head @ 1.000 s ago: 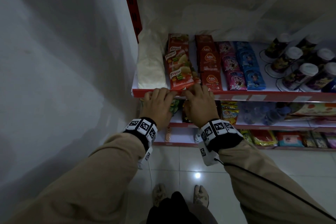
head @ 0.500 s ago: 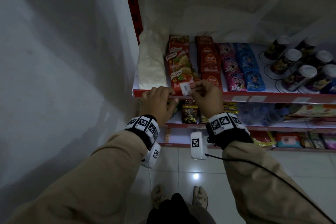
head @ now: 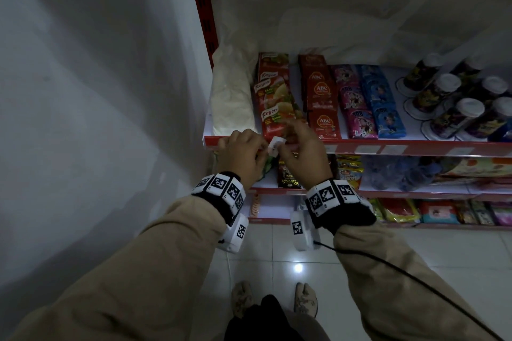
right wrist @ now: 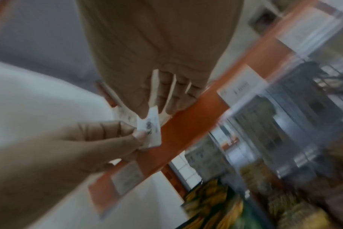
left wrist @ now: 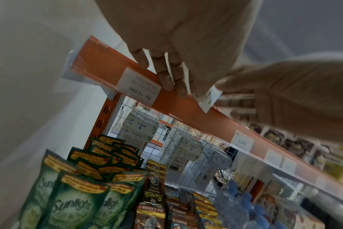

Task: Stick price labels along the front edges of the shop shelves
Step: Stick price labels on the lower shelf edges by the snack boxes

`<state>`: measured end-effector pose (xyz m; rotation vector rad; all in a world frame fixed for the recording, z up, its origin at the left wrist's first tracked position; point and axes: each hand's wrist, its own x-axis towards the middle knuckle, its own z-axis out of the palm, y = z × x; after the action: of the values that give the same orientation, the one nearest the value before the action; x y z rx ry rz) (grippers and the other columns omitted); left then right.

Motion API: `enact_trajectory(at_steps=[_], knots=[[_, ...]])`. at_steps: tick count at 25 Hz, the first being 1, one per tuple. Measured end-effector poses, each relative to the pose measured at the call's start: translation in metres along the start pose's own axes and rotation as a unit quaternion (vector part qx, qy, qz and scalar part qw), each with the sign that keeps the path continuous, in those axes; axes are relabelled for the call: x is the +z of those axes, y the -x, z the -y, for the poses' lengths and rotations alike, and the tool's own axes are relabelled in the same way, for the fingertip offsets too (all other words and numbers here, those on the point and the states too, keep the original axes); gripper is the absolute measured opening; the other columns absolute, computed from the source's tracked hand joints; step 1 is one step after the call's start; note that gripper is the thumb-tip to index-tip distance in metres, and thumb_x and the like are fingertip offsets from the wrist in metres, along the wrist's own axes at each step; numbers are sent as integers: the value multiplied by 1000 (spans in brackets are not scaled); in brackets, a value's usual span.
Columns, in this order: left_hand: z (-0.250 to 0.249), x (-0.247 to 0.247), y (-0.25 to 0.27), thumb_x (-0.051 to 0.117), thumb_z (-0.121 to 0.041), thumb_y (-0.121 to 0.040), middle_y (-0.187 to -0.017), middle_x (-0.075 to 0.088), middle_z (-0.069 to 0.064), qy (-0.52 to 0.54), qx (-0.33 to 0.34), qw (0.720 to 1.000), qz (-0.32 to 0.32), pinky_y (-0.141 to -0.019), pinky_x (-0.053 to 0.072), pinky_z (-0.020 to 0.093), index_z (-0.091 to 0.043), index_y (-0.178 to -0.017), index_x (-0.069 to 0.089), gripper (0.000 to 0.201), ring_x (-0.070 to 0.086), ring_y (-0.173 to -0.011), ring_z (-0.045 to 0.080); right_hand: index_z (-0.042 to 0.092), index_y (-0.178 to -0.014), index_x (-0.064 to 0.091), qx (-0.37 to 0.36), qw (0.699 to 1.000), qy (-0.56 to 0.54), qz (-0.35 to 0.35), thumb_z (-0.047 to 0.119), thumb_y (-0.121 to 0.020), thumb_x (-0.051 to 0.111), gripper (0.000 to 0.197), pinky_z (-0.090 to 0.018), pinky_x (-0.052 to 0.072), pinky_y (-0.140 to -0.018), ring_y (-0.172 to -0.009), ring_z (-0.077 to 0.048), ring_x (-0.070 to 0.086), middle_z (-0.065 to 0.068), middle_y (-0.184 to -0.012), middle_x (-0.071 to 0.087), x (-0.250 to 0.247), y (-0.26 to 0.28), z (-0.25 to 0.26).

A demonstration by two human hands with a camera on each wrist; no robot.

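Just before the red shelf edge [head: 360,144], both hands meet over a small white price label [head: 275,145]. The left hand [head: 243,155] pinches its lower corner between thumb and fingers, while the right hand [head: 302,152] has its fingers curled at the label's other side, seemingly also gripping it. To do this well, I judge the label should be held flat, squared to the strip beside the label already fixed [left wrist: 139,86], then pressed from one end. Beyond lie Royco packets [head: 273,116].
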<state>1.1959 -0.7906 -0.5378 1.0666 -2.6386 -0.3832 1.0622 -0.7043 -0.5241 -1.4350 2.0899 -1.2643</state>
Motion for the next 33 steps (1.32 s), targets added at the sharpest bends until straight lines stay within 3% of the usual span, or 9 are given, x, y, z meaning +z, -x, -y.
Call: enact_trajectory(at_steps=[2,4,6,9,12,17,20,26,33], knots=[[2,-1,-1,53,-35,-92,-107,59,-2,-20,16,1000,3,-86,31,40,-23,-102,63,19,49,-102,24,13,-113,63,-93,985,145,24,9,-85,61,29,-37,47,-82,-99,-28,54,-10,-106,63,-5,-7,3],[4,-1,0,54,-37,-91,-105,59,-4,-22,23,999,-4,-86,28,38,-25,-101,63,18,50,-101,23,8,-97,68,-126,971,200,39,7,-84,61,14,-41,48,-77,-93,-33,56,-12,-98,64,-9,-12,4],[5,-2,1,56,-41,-90,-103,60,-5,-14,25,999,-13,-85,26,36,-26,-99,64,19,51,-100,21,8,-92,68,-101,982,159,24,5,-85,61,11,-39,49,-74,-89,-31,60,-12,-95,66,-13,-14,1],[6,-2,2,59,-41,-88,-101,62,-5,1,31,999,-28,-83,23,33,-25,-99,62,20,52,-98,21,16,-93,68,-2,998,47,-44,7,-86,62,13,-33,53,-77,-88,-17,64,-2,-95,70,-19,-15,-8],[7,-1,1,59,-40,-87,-102,62,-6,11,29,999,-24,-84,24,33,-25,-104,59,22,52,-98,20,18,-92,68,16,997,43,-57,8,-86,63,12,-33,54,-77,-86,-14,64,1,-95,70,-16,-15,-13],[4,-1,-1,58,-40,-87,-103,61,-4,-4,33,999,-18,-86,31,38,-25,-116,56,33,52,-100,22,10,-91,66,-14,996,85,-23,5,-84,61,10,-41,52,-75,-88,-25,61,-8,-95,67,-9,-9,-20],[2,-1,-3,55,-41,-90,-105,57,0,-59,51,997,1,-86,30,39,-25,-114,61,29,50,-101,25,6,-94,66,-33,991,129,-16,5,-82,61,13,-38,49,-75,-93,-32,57,-14,-101,62,-7,-5,-19],[-3,-4,-6,46,-38,-92,-109,56,1,-120,59,991,23,-88,26,40,-26,-113,62,29,48,-104,25,6,-103,66,-45,958,278,57,12,-82,62,22,-40,45,-81,-100,-35,52,-19,-115,58,-10,0,-15],[-6,-2,-4,43,-37,-93,-114,54,2,-146,57,987,24,-90,28,41,-24,-116,57,30,47,-106,26,9,-105,65,-32,927,366,77,15,-91,50,22,-41,42,-82,-101,-32,49,-15,-114,58,-9,-2,-10]])
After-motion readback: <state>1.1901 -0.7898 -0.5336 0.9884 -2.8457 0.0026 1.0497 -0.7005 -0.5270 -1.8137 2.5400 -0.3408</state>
